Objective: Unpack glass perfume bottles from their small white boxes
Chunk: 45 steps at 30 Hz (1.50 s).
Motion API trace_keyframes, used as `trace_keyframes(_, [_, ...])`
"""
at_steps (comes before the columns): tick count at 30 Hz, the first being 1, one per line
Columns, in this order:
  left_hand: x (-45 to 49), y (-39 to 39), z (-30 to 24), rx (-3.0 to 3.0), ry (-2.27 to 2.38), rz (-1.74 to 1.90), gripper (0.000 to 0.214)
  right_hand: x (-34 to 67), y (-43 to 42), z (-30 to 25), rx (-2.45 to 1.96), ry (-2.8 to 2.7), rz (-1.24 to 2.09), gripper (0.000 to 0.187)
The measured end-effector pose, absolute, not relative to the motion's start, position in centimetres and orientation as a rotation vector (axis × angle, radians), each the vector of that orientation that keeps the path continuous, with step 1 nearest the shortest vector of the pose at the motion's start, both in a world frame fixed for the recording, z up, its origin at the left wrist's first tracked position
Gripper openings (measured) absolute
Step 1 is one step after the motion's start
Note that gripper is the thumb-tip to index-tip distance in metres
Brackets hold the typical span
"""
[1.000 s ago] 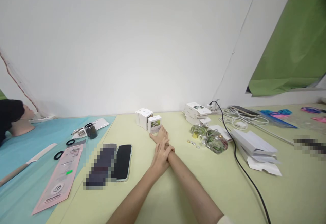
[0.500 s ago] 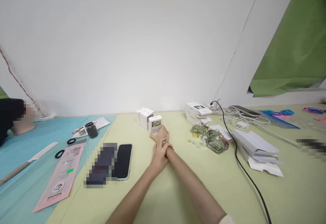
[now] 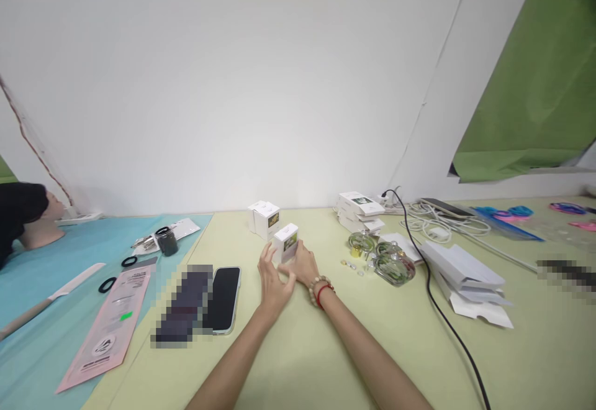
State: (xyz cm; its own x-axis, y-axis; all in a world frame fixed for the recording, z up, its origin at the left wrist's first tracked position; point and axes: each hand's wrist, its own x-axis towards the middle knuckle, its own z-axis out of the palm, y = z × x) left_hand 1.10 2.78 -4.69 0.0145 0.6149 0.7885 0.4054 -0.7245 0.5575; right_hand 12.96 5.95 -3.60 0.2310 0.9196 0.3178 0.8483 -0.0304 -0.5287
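Observation:
A small white box with a green picture (image 3: 287, 243) is lifted slightly off the pale green table (image 3: 326, 348), tilted. My right hand (image 3: 305, 263), with a bead bracelet and a red string at the wrist, grips it from the right. My left hand (image 3: 272, 278) is just left of the box with fingers curled apart, its tips close to the box. Two more white boxes (image 3: 264, 217) stand behind it.
A phone (image 3: 224, 298) lies left of my hands. Glass bottles (image 3: 390, 263), small rings, stacked white boxes (image 3: 360, 209), flat cartons (image 3: 465, 273) and a black cable (image 3: 437, 304) are to the right. On the blue mat (image 3: 46, 310) lie a pink packet, black rings, a jar. A person leans at far left.
My hands, which lay clasped one over the other beside the box, have separated. My right hand has picked the small box up and drawn it nearer.

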Motion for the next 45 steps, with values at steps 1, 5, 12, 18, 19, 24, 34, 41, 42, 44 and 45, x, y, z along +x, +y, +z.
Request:
trace_keyframes(1, [1.2,2.9,-4.9,2.057,1.114,1.779,0.067,13.4,5.2,-3.5,-1.848,-1.661,0.188,0.063])
trace_keyframes(5, [1.2,2.9,-5.1,1.981,1.128,1.617,0.082,14.5,2.8,-3.3,-1.689,-1.758,0.303,0.057])
trace_keyframes(12, [0.9,2.4,-4.6,2.117,0.949,1.332,0.086,14.4,1.4,-3.6,-1.401,-1.977,0.541,0.048])
trace_keyframes(18, [1.2,2.8,-5.1,1.903,0.990,1.375,0.083,13.5,0.6,-3.6,-1.331,-1.939,0.733,0.041])
trace_keyframes(19, [1.2,2.8,-5.1,1.897,1.023,1.410,0.083,13.4,0.5,-3.7,-1.298,-1.900,0.721,0.043])
trace_keyframes(24, [0.9,2.6,-4.5,2.065,1.119,1.657,0.080,13.3,0.9,-3.7,-1.239,-1.561,0.636,0.035])
trace_keyframes(34, [1.0,2.8,-4.5,2.327,1.130,1.611,0.056,12.2,-0.7,-1.3,-1.299,-1.634,0.503,0.047])
trace_keyframes(41, [1.4,2.6,-4.7,2.287,1.186,1.682,0.066,12.2,-1.0,-1.3,-1.284,-1.728,0.564,0.043])
trace_keyframes(42, [1.4,2.7,-4.7,2.284,1.187,1.687,0.068,12.2,-1.1,-1.2,-1.285,-1.732,0.569,0.043])
trace_keyframes(44, [1.4,2.9,-4.7,2.290,1.185,1.688,0.065,12.2,-1.1,-1.2,-1.309,-1.745,0.542,0.042])
trace_keyframes(45, [1.4,2.9,-4.8,2.298,1.180,1.685,0.063,12.2,-1.1,-1.2,-1.330,-1.754,0.513,0.041])
